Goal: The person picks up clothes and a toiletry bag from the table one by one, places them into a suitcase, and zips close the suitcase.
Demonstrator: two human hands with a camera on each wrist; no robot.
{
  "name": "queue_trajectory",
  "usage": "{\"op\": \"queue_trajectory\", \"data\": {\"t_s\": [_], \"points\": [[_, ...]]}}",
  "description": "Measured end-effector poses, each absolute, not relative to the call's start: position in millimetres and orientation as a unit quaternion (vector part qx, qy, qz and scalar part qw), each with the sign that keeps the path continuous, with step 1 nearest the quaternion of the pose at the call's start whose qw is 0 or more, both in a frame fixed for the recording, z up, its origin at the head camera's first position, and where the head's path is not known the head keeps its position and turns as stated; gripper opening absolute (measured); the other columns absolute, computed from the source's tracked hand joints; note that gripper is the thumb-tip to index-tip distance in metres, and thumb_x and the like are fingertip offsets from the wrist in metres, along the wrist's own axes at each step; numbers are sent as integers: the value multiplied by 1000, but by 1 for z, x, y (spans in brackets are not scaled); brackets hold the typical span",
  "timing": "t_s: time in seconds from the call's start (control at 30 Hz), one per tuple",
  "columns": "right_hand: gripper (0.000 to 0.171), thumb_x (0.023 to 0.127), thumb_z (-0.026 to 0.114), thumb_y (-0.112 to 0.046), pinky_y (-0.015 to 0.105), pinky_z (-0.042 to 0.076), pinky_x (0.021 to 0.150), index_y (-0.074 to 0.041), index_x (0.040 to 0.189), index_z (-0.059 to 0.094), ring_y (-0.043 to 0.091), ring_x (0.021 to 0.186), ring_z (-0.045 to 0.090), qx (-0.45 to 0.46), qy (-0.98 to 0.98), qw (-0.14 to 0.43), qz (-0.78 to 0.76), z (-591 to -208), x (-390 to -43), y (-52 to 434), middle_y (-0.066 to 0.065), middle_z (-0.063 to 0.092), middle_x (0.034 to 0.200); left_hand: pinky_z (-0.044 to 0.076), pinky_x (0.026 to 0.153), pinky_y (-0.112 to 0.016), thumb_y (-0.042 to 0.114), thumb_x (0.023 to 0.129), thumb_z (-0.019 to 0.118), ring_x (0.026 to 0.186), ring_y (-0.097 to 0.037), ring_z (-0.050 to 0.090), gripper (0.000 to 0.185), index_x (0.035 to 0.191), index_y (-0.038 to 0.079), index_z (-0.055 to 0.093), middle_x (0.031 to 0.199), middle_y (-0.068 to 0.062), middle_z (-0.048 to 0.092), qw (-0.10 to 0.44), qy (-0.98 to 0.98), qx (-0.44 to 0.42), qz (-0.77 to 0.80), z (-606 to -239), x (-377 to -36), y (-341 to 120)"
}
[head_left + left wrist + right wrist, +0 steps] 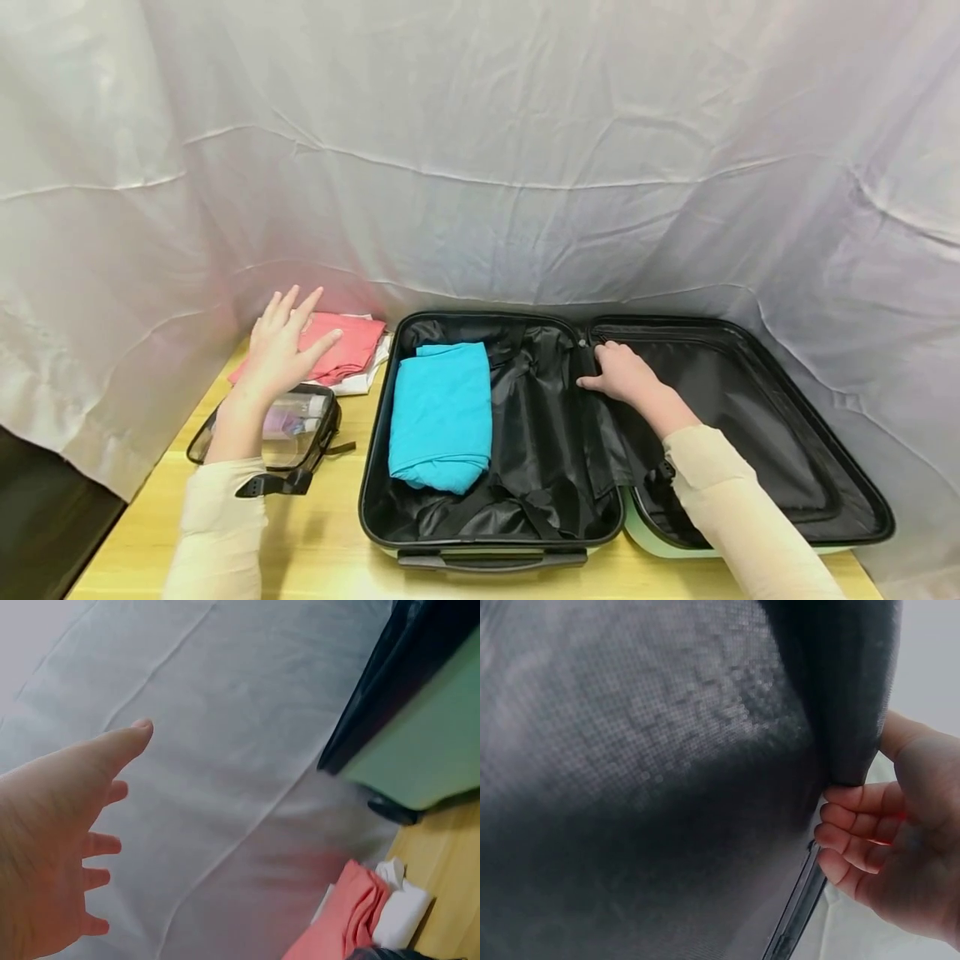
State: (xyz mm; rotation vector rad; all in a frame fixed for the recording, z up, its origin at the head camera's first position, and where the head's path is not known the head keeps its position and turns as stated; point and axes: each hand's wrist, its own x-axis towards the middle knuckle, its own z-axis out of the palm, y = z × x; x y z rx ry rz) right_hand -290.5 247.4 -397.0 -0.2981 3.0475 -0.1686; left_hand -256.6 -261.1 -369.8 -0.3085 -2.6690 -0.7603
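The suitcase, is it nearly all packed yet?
Not nearly. The suitcase lies open with only a folded blue cloth inside. The right hand grips the black divider flap at the middle, and the left hand spreads open above the pink cloth. That pile and the clear pouch wait outside.

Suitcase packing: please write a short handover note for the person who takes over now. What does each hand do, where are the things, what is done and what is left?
Left hand: open, fingers spread, in the air above the folded pink garment; it holds nothing.
Right hand: grips the black mesh divider at the hinge of the open suitcase.
Done: a folded blue garment lies in the left half.
Left outside, on the wooden table: the pink garment on top of a white cloth, and the clear toiletry pouch beside the suitcase. The right half appears to hold nothing.
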Motion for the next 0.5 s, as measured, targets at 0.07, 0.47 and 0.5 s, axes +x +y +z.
{"op": "queue_trajectory", "data": {"t_s": [0.07,0.47,0.5], "points": [[50,86,71,-42,44,48,66,3,103,58,33,85,57,-97,993,37,-56,-397,-291,247,21,56,102,8,112,-72,50,94,56,148,-49,8,76,155,19,26,160,-25,17,182,-938,-100,-279,-371,-260,-267],[51,86,71,-42,43,48,65,4,106,59,33,86,57,-93,993,42,-54,-396,-290,246,22,57,103,11,117,-66,38,102,44,147,-48,14,67,157,12,16,159,-27,18,177,-897,-79,-398,-379,-286,-306],[51,86,71,-42,43,48,65,4,106,59,33,86,57,-93,993,44,-53,-396,-290,246,22,56,103,11,117,-66,39,103,41,147,-48,13,66,157,13,16,160,-26,17,170,-894,-72,-407,-380,-287,-309]]}}
